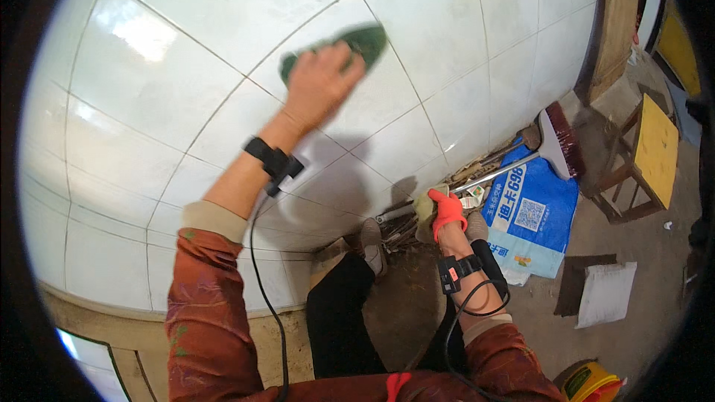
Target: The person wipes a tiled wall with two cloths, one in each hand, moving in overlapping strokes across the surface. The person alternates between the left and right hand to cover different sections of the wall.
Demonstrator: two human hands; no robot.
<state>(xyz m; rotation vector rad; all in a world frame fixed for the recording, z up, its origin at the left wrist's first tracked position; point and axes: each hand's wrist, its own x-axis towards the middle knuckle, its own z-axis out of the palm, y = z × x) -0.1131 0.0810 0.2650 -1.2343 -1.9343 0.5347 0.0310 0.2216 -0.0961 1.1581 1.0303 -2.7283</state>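
Observation:
A white tiled wall rises before me. Pressed flat against its tiles is a dark green cloth, and my left hand, bare and slightly blurred, grips it with bent fingers. My right hand wears a red-orange glove and is down near my shoes. It holds a pale yellow-green cloth or sponge, whose exact kind I cannot tell. Both wrists carry black strapped devices with cables.
A broom with dark red bristles lies along the wall's foot, partly over a blue printed sack. Twigs lie beside it. To the right are a wooden stool, a white sheet and a yellow bucket.

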